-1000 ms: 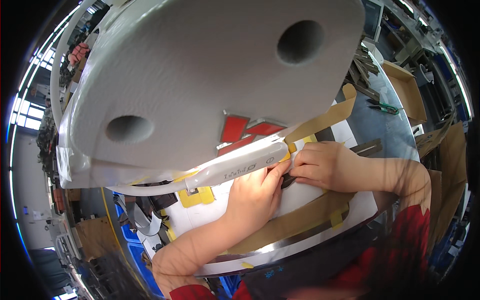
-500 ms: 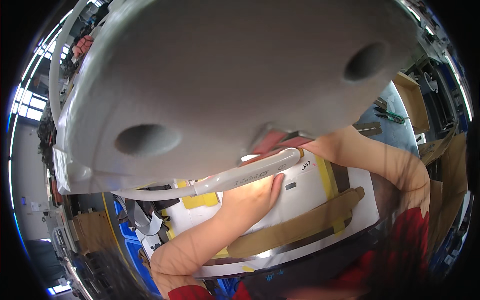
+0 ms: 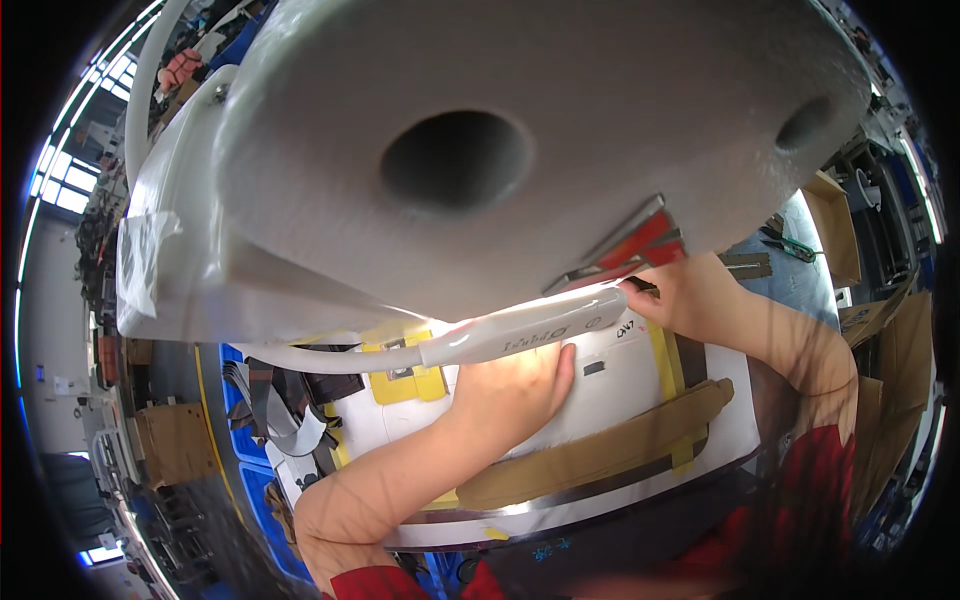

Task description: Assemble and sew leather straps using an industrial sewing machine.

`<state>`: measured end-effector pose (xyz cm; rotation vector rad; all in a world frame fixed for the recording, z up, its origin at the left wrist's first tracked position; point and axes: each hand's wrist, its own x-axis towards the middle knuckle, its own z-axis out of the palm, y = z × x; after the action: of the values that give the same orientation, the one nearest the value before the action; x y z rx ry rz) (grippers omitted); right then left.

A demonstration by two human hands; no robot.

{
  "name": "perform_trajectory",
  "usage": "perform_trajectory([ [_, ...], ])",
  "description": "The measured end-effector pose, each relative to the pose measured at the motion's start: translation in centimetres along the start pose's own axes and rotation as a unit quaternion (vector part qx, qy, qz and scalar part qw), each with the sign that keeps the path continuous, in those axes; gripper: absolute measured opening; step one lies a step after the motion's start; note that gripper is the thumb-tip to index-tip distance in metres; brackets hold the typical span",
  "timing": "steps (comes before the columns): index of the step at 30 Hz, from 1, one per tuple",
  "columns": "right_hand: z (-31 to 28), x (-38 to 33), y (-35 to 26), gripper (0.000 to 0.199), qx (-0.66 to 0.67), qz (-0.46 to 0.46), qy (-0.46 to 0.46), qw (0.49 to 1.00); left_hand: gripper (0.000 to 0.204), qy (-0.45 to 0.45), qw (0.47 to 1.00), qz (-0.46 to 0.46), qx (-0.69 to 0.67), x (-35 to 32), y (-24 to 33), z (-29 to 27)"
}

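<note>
A big white foam-like panel (image 3: pixel 560 110) with two round holes fills the upper picture and hides much of the work. Below it lies a white flat panel (image 3: pixel 620 385) with yellow tape (image 3: pixel 400 385) and brown tape strips (image 3: pixel 600 455). My left hand (image 3: pixel 510 385) rests flat on that white panel, fingers partly hidden under a white tube-like handle (image 3: pixel 520 335). My right hand (image 3: pixel 680 295) reaches under the big panel's edge, touching the tube's end near a red part (image 3: pixel 640 240); its fingertips are hidden.
Blue bins (image 3: pixel 255 480) with grey straps and dark parts stand at the left. Cardboard boxes (image 3: pixel 830 215) and tools lie at the right on a blue-grey surface. A window (image 3: pixel 60 180) is at the far left.
The big panel has shifted across the view, its holes moving right. My right hand has moved up and right under its edge; my left hand has spread flat on the white panel.
</note>
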<state>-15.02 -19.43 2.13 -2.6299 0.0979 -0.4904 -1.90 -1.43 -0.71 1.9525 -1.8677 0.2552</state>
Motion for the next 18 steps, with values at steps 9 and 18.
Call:
perform_trajectory([
  [9, -0.4, 0.3, -0.5, 0.012, -0.013, -0.013, -0.012, 1.0, 0.013, 0.002, 0.999, -0.02, -0.03, -0.1, 0.1, -0.2],
  [18, 0.5, -1.0, -1.3, 0.029, -0.096, -0.093, -0.045, 0.99, 0.013, 0.016, 0.999, -0.015, -0.035, 0.0, 0.1, -0.2],
])
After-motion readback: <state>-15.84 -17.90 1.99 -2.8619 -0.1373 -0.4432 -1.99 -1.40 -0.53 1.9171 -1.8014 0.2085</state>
